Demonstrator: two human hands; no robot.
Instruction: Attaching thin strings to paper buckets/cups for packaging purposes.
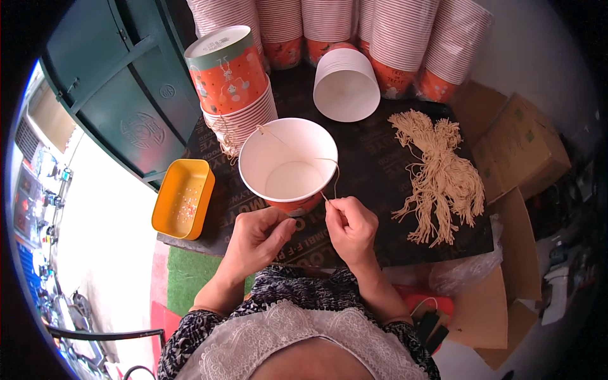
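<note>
The paper bucket [288, 177] stands mouth-up on the dark printed board [375, 164], just in front of the person whose head camera I am watching through. I see a thin beige cord [337, 174] crossing its inside from the left rim and hanging over the right one. The right hand [353, 227] pinches that cord between thumb and forefinger beside the wall. The left hand [261, 237] is curled near the bucket's front; I can't tell whether its fingers grip anything. A cord bundle [446, 180] lies right, a yellow plastic tub [206, 206] left.
</note>
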